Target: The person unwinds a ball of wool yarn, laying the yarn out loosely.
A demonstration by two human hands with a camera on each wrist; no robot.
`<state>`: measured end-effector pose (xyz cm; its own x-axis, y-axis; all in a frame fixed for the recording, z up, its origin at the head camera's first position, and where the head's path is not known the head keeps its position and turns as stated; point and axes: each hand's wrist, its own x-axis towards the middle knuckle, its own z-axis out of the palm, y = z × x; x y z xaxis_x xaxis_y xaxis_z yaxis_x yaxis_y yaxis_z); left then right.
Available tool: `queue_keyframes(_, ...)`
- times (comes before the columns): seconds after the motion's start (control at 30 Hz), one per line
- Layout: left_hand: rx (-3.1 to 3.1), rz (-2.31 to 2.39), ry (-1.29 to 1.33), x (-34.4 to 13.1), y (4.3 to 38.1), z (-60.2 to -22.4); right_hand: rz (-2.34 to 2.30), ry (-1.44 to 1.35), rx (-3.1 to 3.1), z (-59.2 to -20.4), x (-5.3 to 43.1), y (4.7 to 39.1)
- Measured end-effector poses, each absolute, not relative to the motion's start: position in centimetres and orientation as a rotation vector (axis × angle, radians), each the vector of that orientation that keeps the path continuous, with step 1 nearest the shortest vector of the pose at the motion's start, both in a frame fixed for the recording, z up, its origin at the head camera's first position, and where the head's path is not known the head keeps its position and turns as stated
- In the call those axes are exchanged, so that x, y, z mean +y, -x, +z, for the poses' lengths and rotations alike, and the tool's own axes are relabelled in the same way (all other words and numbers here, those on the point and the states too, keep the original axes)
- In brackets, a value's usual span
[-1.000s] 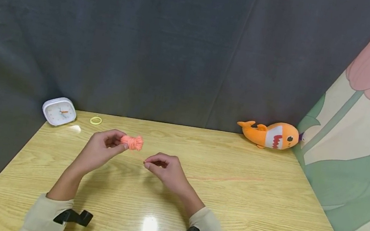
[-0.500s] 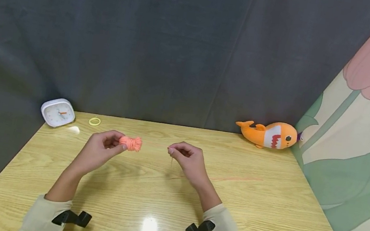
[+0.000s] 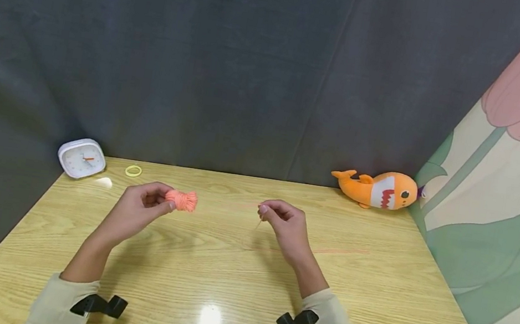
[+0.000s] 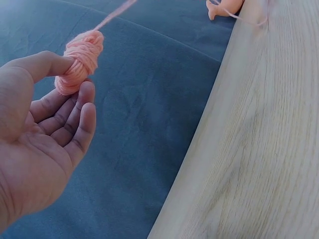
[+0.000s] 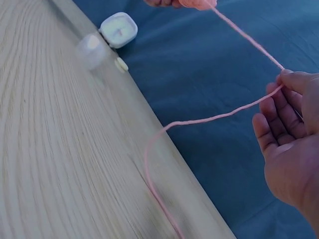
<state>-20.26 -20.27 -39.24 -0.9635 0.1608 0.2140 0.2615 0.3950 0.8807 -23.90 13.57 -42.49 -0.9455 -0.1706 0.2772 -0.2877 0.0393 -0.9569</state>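
My left hand (image 3: 134, 210) grips a small bundle of coral-pink yarn (image 3: 181, 200) between thumb and fingers, raised over the left middle of the table. In the left wrist view the bundle (image 4: 82, 59) is wound round its middle, and a strand leaves its top end. To the right, my right hand (image 3: 285, 230) pinches that strand (image 5: 246, 37) between thumb and fingertips. It runs straight from the bundle to the pinch in the right wrist view. Beyond the pinch, the loose yarn tail (image 5: 209, 118) sags down toward the wooden table.
A white clock (image 3: 82, 158) and a yellow ring (image 3: 133, 170) sit at the table's back left. An orange plush shark (image 3: 379, 189) lies at the back right. Part of the yarn tail (image 3: 342, 251) stretches across the wooden table (image 3: 203, 271). A dark curtain (image 3: 253, 71) hangs behind.
My right hand has moved right and slightly up, away from the bundle, drawing out a longer strand of yarn. The left hand has stayed nearly in place with the bundle.
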Motion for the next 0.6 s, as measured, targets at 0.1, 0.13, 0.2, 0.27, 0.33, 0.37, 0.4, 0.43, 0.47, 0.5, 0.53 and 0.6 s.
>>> queue_keyframes(0.1, -2.547, -1.638, 0.380, -20.3, 20.2, -39.2, 2.057, -0.477, -2.191, -42.4, 14.4, 23.9)
queue_keyframes(0.13, -2.549, -1.636, 0.380, -20.3, 20.2, -39.2, 2.056, -0.469, -2.186, -42.4, 14.7, 23.9)
queue_keyframes(0.2, -2.550, -1.631, 0.381, -20.3, 20.3, -39.3, 2.055, -0.452, -2.175, -42.2, 15.3, 23.9)
queue_keyframes(0.27, -2.555, -1.621, 0.378, -20.4, 20.3, -39.3, 2.055, -0.436, -2.161, -42.0, 15.8, 23.9)
queue_keyframes(0.33, -2.559, -1.613, 0.376, -20.4, 20.4, -39.4, 2.054, -0.426, -2.149, -41.9, 16.3, 24.0)
queue_keyframes(0.37, -2.559, -1.612, 0.373, -20.4, 20.4, -39.4, 2.054, -0.421, -2.144, -41.8, 16.6, 24.0)
queue_keyframes(0.4, -2.560, -1.612, 0.371, -20.4, 20.4, -39.4, 2.055, -0.416, -2.138, -41.8, 16.9, 24.0)
queue_keyframes(0.43, -2.561, -1.613, 0.369, -20.4, 20.4, -39.4, 2.055, -0.410, -2.136, -41.8, 17.2, 24.0)
queue_keyframes(0.47, -2.559, -1.616, 0.370, -20.5, 20.5, -39.4, 2.055, -0.404, -2.135, -41.8, 17.4, 24.0)
queue_keyframes(0.5, -2.559, -1.616, 0.370, -20.5, 20.5, -39.4, 2.056, -0.395, -2.135, -41.8, 17.7, 23.9)
queue_keyframes(0.53, -2.558, -1.619, 0.368, -20.5, 20.5, -39.4, 2.055, -0.385, -2.135, -41.8, 18.0, 23.9)
queue_keyframes(0.6, -2.558, -1.622, 0.372, -20.5, 20.5, -39.4, 2.056, -0.364, -2.132, -41.7, 18.4, 23.8)
